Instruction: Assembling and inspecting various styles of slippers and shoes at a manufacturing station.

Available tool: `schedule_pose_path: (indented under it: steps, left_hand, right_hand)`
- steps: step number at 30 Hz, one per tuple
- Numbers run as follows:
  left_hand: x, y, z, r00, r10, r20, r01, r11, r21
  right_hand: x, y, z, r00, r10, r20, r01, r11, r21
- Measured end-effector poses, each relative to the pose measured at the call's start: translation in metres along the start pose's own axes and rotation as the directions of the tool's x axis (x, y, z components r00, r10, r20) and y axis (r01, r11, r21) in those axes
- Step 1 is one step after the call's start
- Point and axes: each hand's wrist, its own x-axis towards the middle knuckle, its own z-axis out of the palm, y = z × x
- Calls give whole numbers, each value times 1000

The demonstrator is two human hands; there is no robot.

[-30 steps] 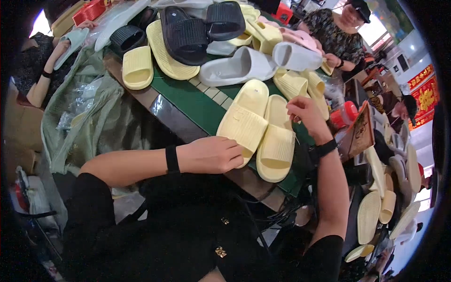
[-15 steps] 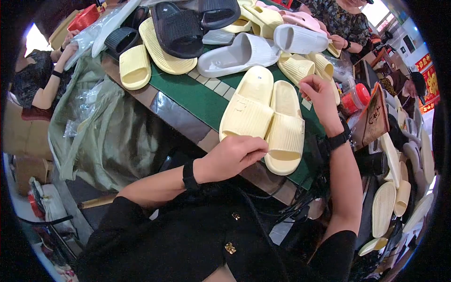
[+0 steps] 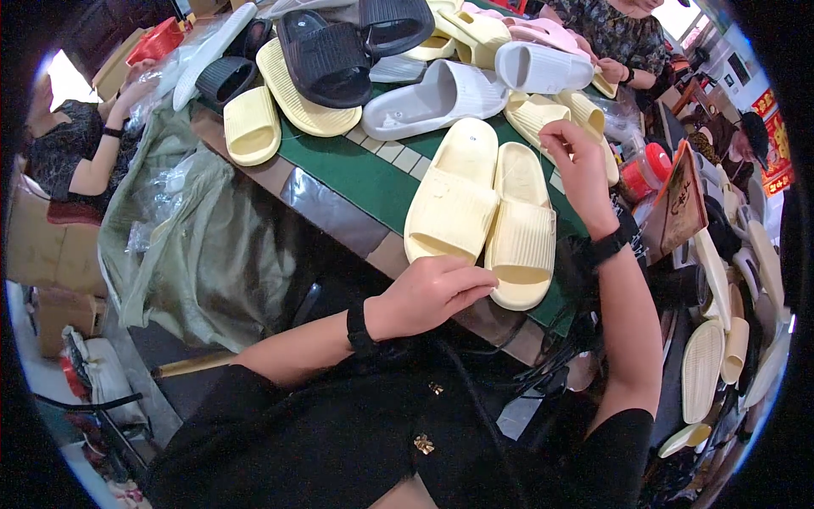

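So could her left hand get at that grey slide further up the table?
Probably not without leaning in. The left hand sits at the near edge, and the pale yellow pair lies between it and the grey slide, which looks far off.

Two pale yellow slides [image 3: 479,216] side by side, two black slides [image 3: 326,55], two grey-white slides [image 3: 437,97], one red-lidded jar [image 3: 649,170]

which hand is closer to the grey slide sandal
Right. The right hand is raised just right of and below the grey slide sandal; the left hand sits lower, by the toes of the pale yellow pair.
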Motion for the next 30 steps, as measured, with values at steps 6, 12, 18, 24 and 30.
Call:
schedule_pose_path:
  steps: [6,12,18,24,30]
  left_hand:
    - [-1,0,-2,999,6,51,-9,998,57]
    - [-5,-3,-3,1000,16,22,-16,999,34]
    - [-3,-5,-7,1000,14,7,-14,997,79]
    - [0,-4,-9,998,-48,-36,49,998,40]
    - [2,-1,-9,998,-58,-27,60,996,66]
  right_hand:
    - [6,-9,-2,991,-124,-45,120,989,-81]
    - [3,-8,2,995,-104,7,104,991,-83]
    - [-1,19,-10,931,285,228,-308,949,68]
    - [5,8,-15,934,254,252,-285,954,94]
    - [5,14,-17,925,234,300,-279,953,119]
